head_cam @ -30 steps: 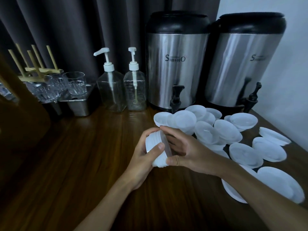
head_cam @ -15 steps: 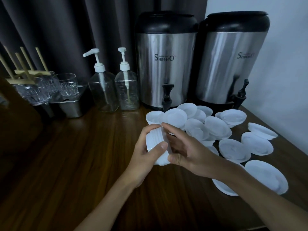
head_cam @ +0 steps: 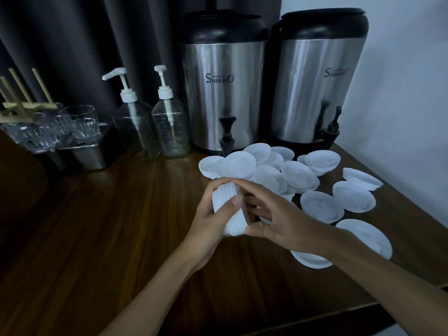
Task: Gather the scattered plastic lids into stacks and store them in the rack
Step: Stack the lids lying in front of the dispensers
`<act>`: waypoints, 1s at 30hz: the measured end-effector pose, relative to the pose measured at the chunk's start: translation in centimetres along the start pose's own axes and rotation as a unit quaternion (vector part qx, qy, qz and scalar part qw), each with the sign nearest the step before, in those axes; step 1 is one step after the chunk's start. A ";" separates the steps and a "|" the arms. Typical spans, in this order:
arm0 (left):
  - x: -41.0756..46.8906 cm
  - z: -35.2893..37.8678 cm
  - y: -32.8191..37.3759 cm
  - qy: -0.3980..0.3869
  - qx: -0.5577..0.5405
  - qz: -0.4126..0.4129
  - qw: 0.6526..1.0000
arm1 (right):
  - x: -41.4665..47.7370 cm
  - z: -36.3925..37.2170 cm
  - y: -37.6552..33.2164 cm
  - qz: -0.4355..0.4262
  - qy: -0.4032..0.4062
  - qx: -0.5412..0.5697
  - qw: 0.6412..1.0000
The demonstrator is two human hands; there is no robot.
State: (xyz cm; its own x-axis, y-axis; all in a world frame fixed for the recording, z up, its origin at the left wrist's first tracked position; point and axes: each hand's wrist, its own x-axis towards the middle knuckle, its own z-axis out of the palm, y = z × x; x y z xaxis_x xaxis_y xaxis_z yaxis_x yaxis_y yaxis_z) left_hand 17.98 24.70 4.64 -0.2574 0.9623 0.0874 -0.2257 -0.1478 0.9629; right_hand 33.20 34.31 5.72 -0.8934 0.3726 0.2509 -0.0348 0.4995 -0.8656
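Note:
A stack of white plastic lids [head_cam: 233, 215] is held on its side above the wooden counter, near the middle of the view. My left hand [head_cam: 211, 224] grips the stack from the left, thumb across its edge. From the right, my right hand [head_cam: 274, 215] holds the stack's open face with fingers over the top and thumb underneath. Several loose white lids [head_cam: 322, 206] lie scattered on the counter to the right and behind my hands.
Two steel drink dispensers [head_cam: 221, 93] stand at the back, taps over the lids. Two clear pump bottles [head_cam: 169, 127] stand left of them. Farther left, a metal tray [head_cam: 89, 157] holds glasses under a wooden peg rack [head_cam: 19, 105]. A white wall lies right.
The hands keep the same hold on the lid stack. The view has shifted a little, so everything sits slightly further left in the frame.

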 end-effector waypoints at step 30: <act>-2.1 3.4 -4.5 0.028 0.106 0.012 0.994 | -10.1 -6.6 1.3 0.223 -0.048 -0.411 0.883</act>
State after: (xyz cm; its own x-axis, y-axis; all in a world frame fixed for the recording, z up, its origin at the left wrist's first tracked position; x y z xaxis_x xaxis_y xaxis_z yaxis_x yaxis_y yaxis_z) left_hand 22.75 24.10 0.94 -0.3128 0.9443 0.1018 -0.0177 -0.1130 0.9934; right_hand 45.11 36.36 4.92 -0.7711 0.6276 -0.1076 0.6317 0.7328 -0.2528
